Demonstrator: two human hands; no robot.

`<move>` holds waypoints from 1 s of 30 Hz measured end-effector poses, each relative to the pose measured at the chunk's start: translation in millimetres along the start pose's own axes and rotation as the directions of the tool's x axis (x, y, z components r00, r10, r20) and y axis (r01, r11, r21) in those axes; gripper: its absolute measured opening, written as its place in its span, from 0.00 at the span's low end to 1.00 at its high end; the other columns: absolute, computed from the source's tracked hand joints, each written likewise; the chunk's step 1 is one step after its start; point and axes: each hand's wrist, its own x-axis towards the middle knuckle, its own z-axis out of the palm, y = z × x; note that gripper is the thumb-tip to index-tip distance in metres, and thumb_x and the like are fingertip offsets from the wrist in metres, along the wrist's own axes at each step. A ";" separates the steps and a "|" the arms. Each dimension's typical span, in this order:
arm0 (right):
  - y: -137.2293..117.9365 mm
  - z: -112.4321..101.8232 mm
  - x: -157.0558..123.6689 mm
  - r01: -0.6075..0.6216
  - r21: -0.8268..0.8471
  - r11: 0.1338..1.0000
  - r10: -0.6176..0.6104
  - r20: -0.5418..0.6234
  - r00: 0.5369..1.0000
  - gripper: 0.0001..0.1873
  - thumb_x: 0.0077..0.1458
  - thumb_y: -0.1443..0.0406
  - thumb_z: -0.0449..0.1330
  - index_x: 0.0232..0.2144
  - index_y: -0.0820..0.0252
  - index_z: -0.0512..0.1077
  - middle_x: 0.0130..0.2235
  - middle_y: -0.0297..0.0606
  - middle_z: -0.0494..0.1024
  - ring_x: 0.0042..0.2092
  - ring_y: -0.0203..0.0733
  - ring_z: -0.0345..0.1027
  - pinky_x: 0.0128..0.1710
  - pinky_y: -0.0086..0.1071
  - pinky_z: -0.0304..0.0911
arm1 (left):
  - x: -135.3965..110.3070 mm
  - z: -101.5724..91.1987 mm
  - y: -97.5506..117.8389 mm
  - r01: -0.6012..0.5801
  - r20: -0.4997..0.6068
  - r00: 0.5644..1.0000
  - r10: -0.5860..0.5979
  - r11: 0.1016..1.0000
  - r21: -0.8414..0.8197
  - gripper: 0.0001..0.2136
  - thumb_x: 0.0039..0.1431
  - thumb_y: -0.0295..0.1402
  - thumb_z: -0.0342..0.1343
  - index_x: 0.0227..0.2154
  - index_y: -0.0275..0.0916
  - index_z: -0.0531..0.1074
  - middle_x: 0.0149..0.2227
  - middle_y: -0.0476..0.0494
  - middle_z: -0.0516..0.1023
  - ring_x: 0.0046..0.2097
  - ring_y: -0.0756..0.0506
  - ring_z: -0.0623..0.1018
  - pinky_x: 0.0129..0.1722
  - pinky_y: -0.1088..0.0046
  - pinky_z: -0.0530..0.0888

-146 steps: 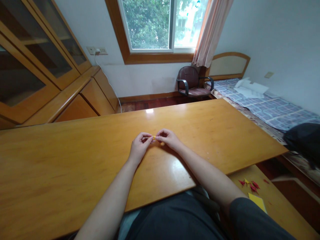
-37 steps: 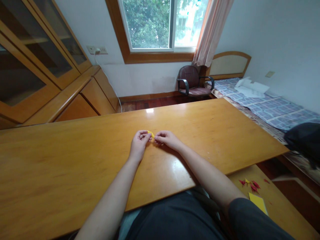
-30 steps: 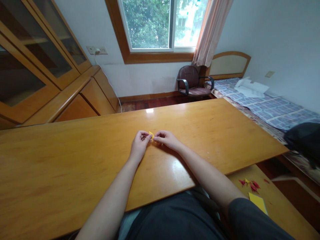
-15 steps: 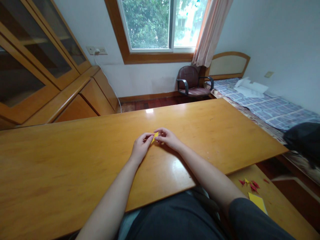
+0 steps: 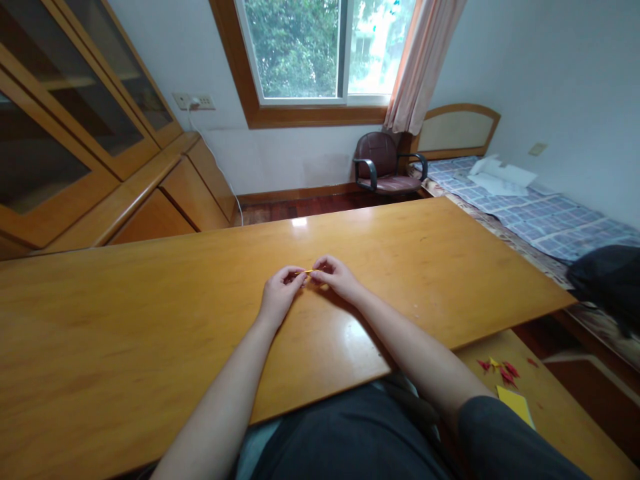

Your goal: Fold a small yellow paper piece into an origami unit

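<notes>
Over the middle of the table point(image 5: 150, 313), our left hand point(image 5: 280, 297) and right hand point(image 5: 336, 277) both pinched one tiny yellow paper piece point(image 5: 306, 272). It looked folded down thin already, and we judged little creasing remained.

This is a bedroom in a home, doubling as a study. Beyond the far right corner of the long wooden tabletop point(image 5: 150, 320) stands a bed point(image 5: 545, 223) with a blue checked sheet and a curved wooden headboard point(image 5: 457, 130). Past the tabletop's far edge, a wood-framed window point(image 5: 300, 50) with a pink curtain point(image 5: 425, 60) looks onto trees, and a worn brown armchair point(image 5: 385, 163) sits below it. Left of the tabletop runs a glass-doored wooden cabinet point(image 5: 75, 133), with a wall socket point(image 5: 195, 102) beside it.
</notes>
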 end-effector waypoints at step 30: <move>-9.3 9.8 -9.2 0.208 -0.548 0.810 -0.265 -0.027 0.964 0.08 0.55 0.62 0.61 0.30 0.60 0.75 0.30 0.35 0.77 0.31 0.36 0.69 0.33 0.29 0.62 | -2.1 4.3 5.4 0.232 0.107 0.972 -0.211 0.938 -0.256 0.15 0.48 0.43 0.63 0.28 0.37 0.68 0.26 0.49 0.76 0.27 0.49 0.76 0.27 0.75 0.74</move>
